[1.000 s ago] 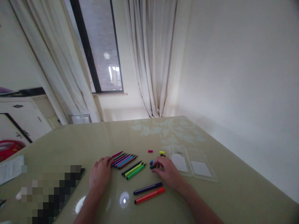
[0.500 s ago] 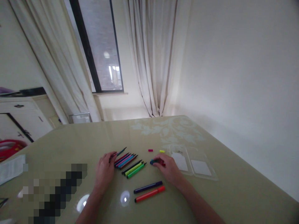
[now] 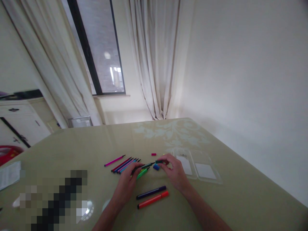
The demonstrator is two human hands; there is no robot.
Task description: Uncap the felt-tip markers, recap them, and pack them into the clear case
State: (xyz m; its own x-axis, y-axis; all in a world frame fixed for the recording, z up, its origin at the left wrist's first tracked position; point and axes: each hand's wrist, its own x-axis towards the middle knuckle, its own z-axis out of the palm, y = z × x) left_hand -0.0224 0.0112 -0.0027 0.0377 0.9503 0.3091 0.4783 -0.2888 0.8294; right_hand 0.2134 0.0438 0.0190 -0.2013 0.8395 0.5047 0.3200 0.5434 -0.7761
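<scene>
My left hand is closed around an uncapped dark green marker, its tip pointing right. Facing that tip, a dark green cap is pinched in my right hand; the tip and cap are very close, and I cannot tell whether they touch. A blue cap sits just below my right fingertips. Uncapped markers lie in a slanted row under and beside my left hand, among them a magenta marker and a bright green marker. A magenta cap lies behind; a yellow cap is mostly hidden by my right hand.
A capped dark purple marker and a capped orange-red marker lie nearer me. An opened clear plastic case with white inserts rests at the right. Papers lie at the far left of the glossy table.
My left hand has moved right, bringing the dark green marker toward my right hand. A dark green cap now shows in my right fingers, and the blue cap is below them.
</scene>
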